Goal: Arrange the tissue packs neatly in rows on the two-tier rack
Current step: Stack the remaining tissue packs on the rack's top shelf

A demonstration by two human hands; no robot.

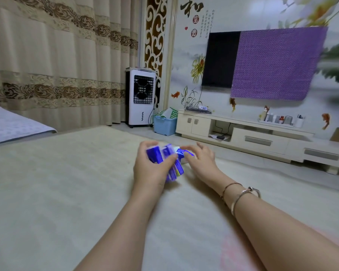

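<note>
Several blue tissue packs [165,156] sit bunched together on a pale bed surface [67,182] near the middle of the view. My left hand [149,169] grips the left side of the bunch, thumb over the packs. My right hand [201,158] rests on a blue-and-white pack [182,153] at the right of the bunch, fingers curved over it. The image is motion-blurred. No two-tier rack is in view.
Beyond the bed's far edge stand a low TV cabinet [243,133], a blue plastic bin [164,126] and a white air cooler [140,96]. A wall TV [220,59] is half covered by a purple cloth. Curtains hang at the left.
</note>
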